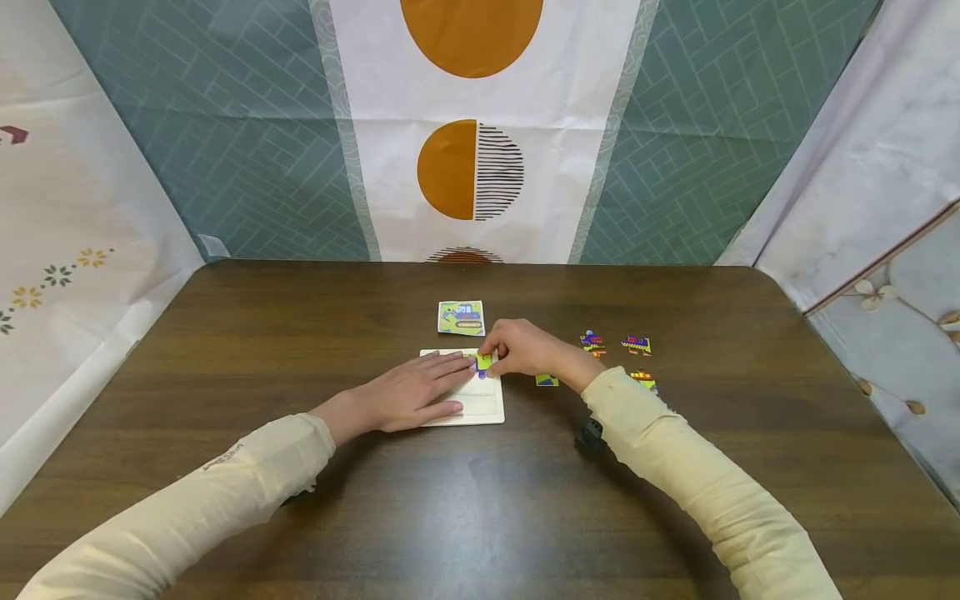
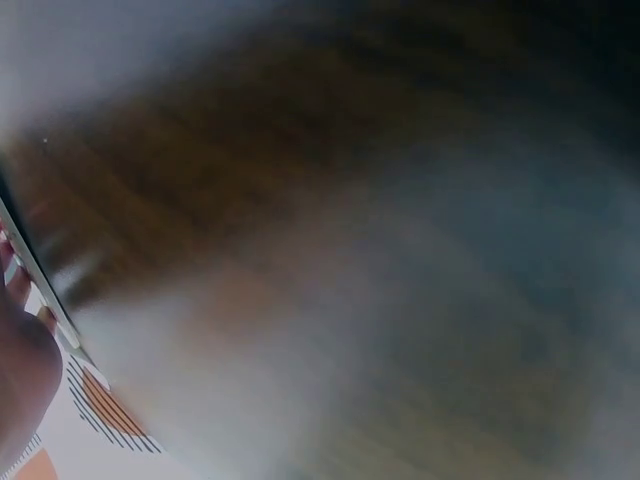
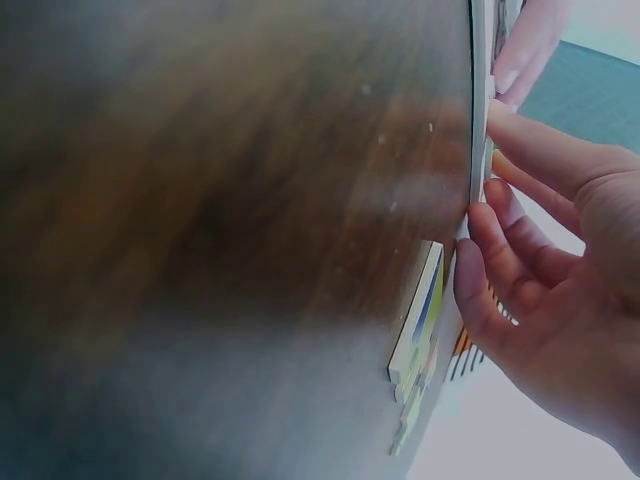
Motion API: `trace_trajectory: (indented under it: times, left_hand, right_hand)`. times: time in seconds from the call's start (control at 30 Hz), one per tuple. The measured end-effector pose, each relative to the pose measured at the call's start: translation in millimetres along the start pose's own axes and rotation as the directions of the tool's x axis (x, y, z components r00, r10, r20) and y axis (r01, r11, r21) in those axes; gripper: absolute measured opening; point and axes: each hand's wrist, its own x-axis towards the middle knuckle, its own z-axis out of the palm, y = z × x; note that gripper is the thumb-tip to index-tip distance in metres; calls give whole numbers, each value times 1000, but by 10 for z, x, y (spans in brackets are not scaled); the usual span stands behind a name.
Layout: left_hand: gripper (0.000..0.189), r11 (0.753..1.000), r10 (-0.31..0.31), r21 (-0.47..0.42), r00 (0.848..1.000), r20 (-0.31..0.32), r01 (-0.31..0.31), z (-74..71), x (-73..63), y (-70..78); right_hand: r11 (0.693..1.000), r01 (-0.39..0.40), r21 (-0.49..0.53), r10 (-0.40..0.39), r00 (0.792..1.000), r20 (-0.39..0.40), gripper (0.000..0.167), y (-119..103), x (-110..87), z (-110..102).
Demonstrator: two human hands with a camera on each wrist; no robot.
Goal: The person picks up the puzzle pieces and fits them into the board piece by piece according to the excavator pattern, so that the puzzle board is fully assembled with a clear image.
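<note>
A pale puzzle tray [image 1: 483,408] lies on the table in the head view. My left hand [image 1: 416,392] rests across its left part, fingers nearly straight and pointing right, covering much of it. At the tray's upper right corner my right hand [image 1: 525,346] pinches a green and purple puzzle piece [image 1: 483,362] between thumb and fingers. The left fingertips reach right to that piece's left edge. In the right wrist view the right hand [image 3: 560,240] is at the tray's edge, the piece mostly hidden. The left wrist view is largely blurred, with the left hand [image 2: 22,375] at its edge.
A picture card with a digger [image 1: 461,317] lies beyond the tray. Right of the tray are loose puzzle pieces: a green one [image 1: 547,381] near the right wrist, a purple and red one [image 1: 592,341], a striped one [image 1: 637,344] and another [image 1: 644,380] near the sleeve.
</note>
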Motion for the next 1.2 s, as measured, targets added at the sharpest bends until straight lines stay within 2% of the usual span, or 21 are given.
trace_trajectory:
  times: [0.37,0.63,0.9,1.07,1.2]
  left_hand:
    - [61,1000,2,-12,1000,-20,-2,2,-16,11]
    - [63,1000,-19,-21,1000,20,19,23,-26,12]
    - [65,999,-25,-26,999,31,25,24,-23,8]
    - [65,1000,0,-14,1000,11,1,9,-17,12]
    - [66,1000,-12,-23,999,34,13,-15,-19,12]
  right_hand:
    - [999,6,-35,-5,1000,20,33,4,6,5]
    - [998,21,-61,-19,999,32,36,-8,-23,2]
    - [988,108,-107,-111,994,-20,25,-12,-50,3]
    - [985,115,-130,-121,992,-38,23,-7,-50,17]
    - [982,129,-139,-136,990,-39,23,-3,-44,25]
